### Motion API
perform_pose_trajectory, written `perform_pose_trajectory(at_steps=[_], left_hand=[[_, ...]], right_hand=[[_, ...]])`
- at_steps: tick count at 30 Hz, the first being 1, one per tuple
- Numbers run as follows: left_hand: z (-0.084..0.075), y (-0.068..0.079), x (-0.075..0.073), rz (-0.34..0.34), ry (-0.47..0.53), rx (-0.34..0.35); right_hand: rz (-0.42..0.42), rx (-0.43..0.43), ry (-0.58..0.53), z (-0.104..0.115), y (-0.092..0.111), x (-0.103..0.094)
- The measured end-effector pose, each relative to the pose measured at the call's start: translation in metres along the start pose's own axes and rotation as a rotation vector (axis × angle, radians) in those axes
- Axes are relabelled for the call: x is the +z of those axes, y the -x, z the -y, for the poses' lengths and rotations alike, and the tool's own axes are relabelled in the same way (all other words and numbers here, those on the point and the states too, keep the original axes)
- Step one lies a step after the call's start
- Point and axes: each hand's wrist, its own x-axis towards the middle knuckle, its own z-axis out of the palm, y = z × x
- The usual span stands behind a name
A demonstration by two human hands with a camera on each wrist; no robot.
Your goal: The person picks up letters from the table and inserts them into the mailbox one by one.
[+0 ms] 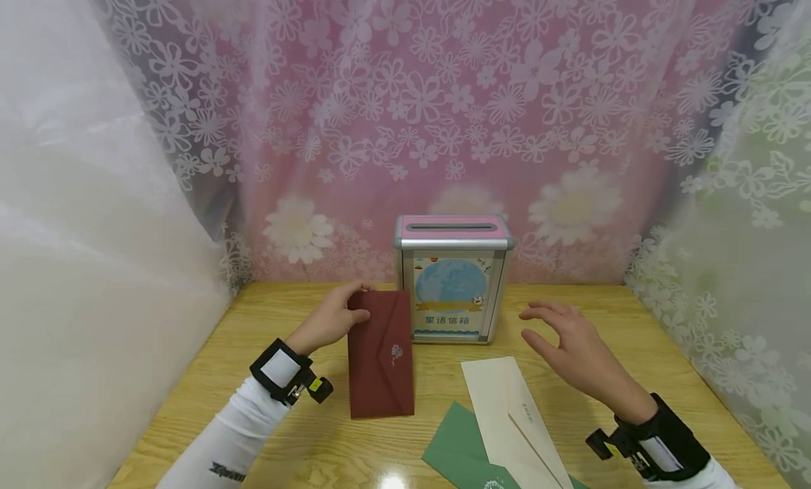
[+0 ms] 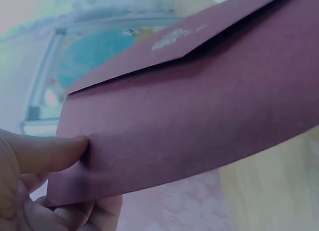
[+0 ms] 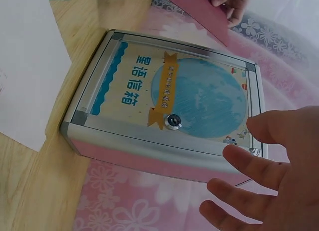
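A dark red envelope (image 1: pixel 374 362) with a small silver print on its flap is pinched at its upper left corner by my left hand (image 1: pixel 332 319). In the left wrist view the thumb (image 2: pixel 55 152) lies across the front of the envelope (image 2: pixel 199 111), the other fingers behind it. My right hand (image 1: pixel 579 355) is in the air to the right of a pink and silver letter box (image 1: pixel 453 278), fingers spread and holding nothing. The box stands upright, with a slot (image 1: pixel 451 227) in its top and a lock (image 3: pixel 173 121) on its glazed front.
A cream envelope (image 1: pixel 507 404) lies over a green envelope (image 1: pixel 459 440) near the front of the wooden table (image 1: pixel 209 404). Behind the box hangs a pink flowered curtain (image 1: pixel 412 123), with pale sheeting (image 1: pixel 95 264) at the left side.
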Motion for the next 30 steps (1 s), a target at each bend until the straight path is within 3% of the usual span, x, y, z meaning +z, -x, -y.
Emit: perform_pose_trajectory(at_steps=[9, 14, 20, 26, 30], left_hand=[[-0.04, 0.008, 0.001, -0.107, 0.013, 0.13], [-0.07, 0.011, 0.006, -0.117, 0.039, 0.236], [-0.103, 0.0, 0.014, -0.148, 0.01, 0.382], [-0.129, -0.006, 0.021, -0.179, -0.02, 0.495], [-0.139, -0.01, 0.021, -0.232, -0.042, 0.519]], right_hand=[[-0.136, -0.085, 0.012, 0.015, -0.002, 0.001], [-0.061, -0.136, -0.053, 0.035, -0.006, 0.004], [0.077, -0.133, -0.157, 0.058, -0.017, 0.012], [0.074, -0.163, -0.229, 0.068, -0.024, 0.011], [0.041, -0.185, -0.285, 0.069, -0.028, 0.005]])
